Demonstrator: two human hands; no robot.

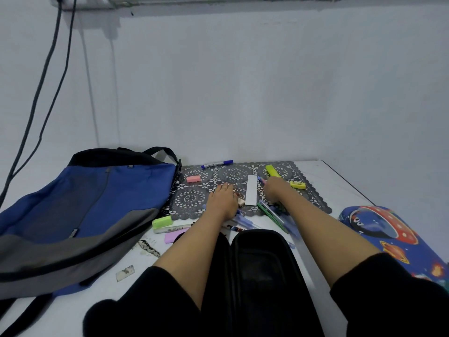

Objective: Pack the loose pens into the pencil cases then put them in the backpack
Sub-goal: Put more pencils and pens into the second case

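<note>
An open black pencil case [262, 263] lies in front of me between my forearms. A second case printed with planets [388, 229] sits at the right. The blue and grey backpack [85, 203] lies flat at the left. My left hand [223, 198] rests flat on the lace mat [192, 198], fingers straight, beside a small tan object [241, 202]. My right hand [274, 189] is curled on the mat, with a purple pen tip [261, 180] sticking out of it, next to a yellow-green highlighter [272, 171]. Loose green and blue pens [274, 216] lie under my right wrist.
On the mat lie a blue marker [216, 164], a pink block [193, 178], a white ruler [251, 193] and a yellow highlighter [297, 184]. A green highlighter [162, 221], a white marker [170, 229] and a purple eraser [172, 237] lie near the backpack. The wall stands right behind.
</note>
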